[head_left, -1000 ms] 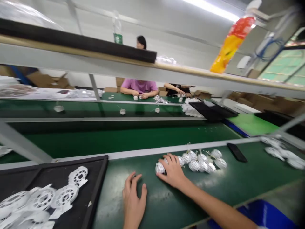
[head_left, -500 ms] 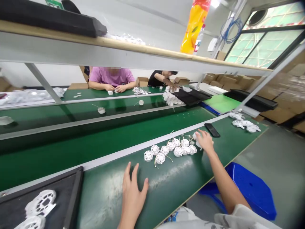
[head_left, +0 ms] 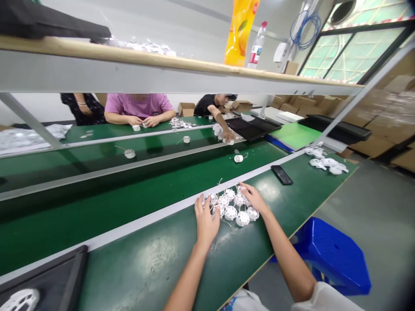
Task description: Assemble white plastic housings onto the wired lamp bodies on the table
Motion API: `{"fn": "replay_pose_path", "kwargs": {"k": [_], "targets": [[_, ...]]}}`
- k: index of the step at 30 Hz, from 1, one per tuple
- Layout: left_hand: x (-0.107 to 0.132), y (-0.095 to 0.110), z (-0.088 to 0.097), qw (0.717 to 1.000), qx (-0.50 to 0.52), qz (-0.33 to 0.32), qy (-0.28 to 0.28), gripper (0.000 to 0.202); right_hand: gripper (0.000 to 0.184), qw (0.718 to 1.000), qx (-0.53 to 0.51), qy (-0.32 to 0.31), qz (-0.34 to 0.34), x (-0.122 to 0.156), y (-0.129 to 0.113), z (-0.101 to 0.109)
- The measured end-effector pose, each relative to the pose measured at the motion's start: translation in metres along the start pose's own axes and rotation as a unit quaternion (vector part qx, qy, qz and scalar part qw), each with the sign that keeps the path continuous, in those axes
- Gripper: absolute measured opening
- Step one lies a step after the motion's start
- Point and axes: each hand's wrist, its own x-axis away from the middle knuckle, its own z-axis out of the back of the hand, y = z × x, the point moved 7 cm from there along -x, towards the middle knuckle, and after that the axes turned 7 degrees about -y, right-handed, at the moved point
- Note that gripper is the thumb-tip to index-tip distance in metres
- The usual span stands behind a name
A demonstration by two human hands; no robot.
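The fingers (head_left: pixel 198 206) of the left hand (head_left: pixel 206 222) and right hand (head_left: pixel 254 199) curved half open, gripping nothing that showed, against either side of the clustered white, round, slotted plastic parts (head_left: pixel 230 212) with thin wires (head_left: pixel 226 223), right of the frame's centre on the glossy green counter (head_left: pixel 155 263). Even, gentle pressure seemed best, keeping those wires unsnagged.

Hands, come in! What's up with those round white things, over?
Left hand, fingers spread, at the left of the round white parts; right hand at their right. Parts bunched between. Black phone apart, farther right.
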Motion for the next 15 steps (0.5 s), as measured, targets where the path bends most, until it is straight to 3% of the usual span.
{"fn": "replay_pose_path", "kwargs": {"k": [5,8,11,15], "targets": [[0.002,0.021,-0.027,1.0,-0.01,-0.023,-0.017,0.046,0.054,1.0,0.006,0.018,0.004,0.003,-0.01,-0.008],[0.015,0.027,-0.023,0.999,-0.021,-0.008,-0.045,0.054,0.052,1.0,0.02,0.001,0.019,0.0,-0.012,-0.006],[0.044,0.016,0.019,0.995,-0.092,0.012,-0.043,0.059,0.056,0.999,0.032,0.013,0.016,-0.025,-0.005,0.019],[0.111,-0.033,0.125,0.968,-0.232,0.078,0.058,0.051,0.058,0.994,0.063,0.08,-0.039,-0.095,0.014,0.071]]}}
